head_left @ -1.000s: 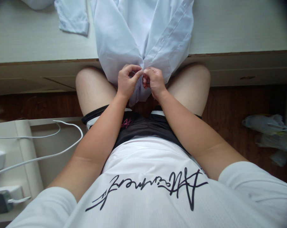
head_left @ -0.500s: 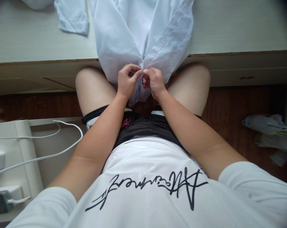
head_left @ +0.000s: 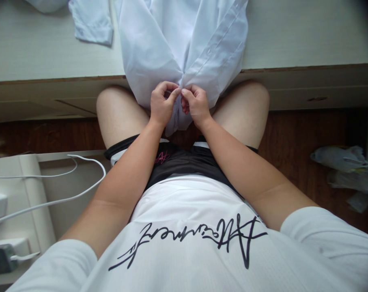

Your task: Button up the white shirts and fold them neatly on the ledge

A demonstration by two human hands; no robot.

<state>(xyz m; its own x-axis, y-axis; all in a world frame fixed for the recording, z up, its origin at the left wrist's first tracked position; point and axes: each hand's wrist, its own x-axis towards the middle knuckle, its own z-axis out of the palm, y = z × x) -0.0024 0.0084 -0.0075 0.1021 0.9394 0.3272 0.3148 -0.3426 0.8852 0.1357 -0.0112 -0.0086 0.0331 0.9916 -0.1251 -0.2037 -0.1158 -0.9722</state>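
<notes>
A white button-up shirt (head_left: pixel 147 44) lies on the pale tabletop and hangs over its front edge between my knees. Its two front edges meet low down, where both hands pinch the fabric. My left hand (head_left: pixel 163 103) has thumb and forefinger closed on the left front edge. Touching it almost tip to tip, my right hand (head_left: pixel 196 102) is closed on the right front edge, its other fingers curled under. Whether a button sits between the fingertips is too small to tell. The shirt's lower hem drops below the hands.
On the tabletop (head_left: pixel 299 36) a white sleeve cuff (head_left: pixel 92 28) lies at the upper left. A white cable (head_left: pixel 80 194) loops over a pale cabinet (head_left: pixel 34 182) at my left, near a dark device (head_left: pixel 1 259). Plastic bags (head_left: pixel 351 166) rest on the wooden floor at right.
Both hands stay at the same spot on the shirt. The right fingertips have shifted slightly left, and its thumb and forefinger have moved a little.
</notes>
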